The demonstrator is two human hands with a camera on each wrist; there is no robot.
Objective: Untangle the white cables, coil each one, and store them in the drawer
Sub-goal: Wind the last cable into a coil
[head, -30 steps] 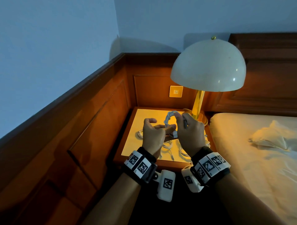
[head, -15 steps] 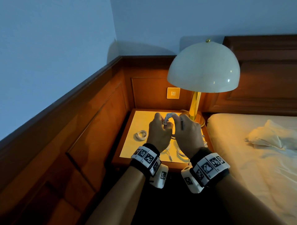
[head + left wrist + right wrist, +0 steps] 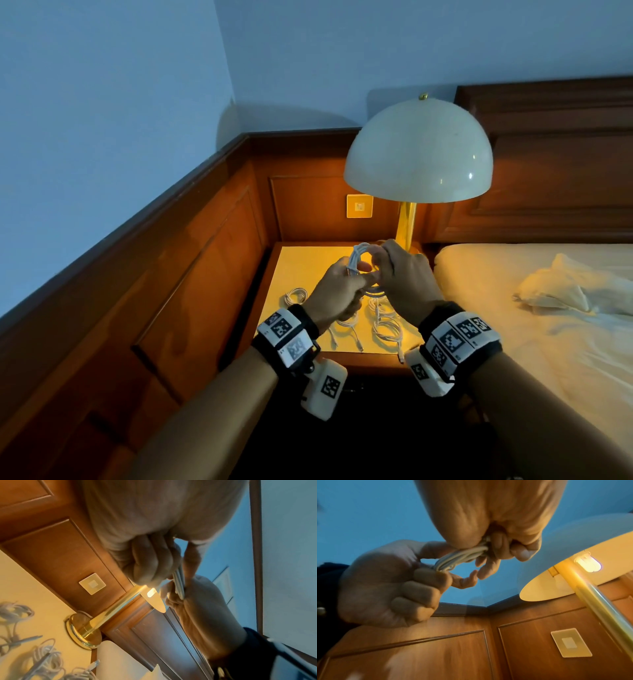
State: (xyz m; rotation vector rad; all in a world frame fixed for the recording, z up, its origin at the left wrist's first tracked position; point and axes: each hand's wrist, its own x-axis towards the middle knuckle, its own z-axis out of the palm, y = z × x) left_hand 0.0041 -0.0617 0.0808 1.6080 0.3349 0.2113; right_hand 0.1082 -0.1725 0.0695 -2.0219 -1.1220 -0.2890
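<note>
Both hands pinch the white cable coil (image 3: 359, 260) between them, left hand (image 3: 337, 291) fisted round one side, right hand (image 3: 406, 277) clamping the other; keep loops even and tuck the end under the grip before releasing.

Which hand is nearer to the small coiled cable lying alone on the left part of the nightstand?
Left. The left hand is raised just right of the small coiled cable; the right hand is farther right, beyond the left hand. Both grip the cable bundle.
</note>
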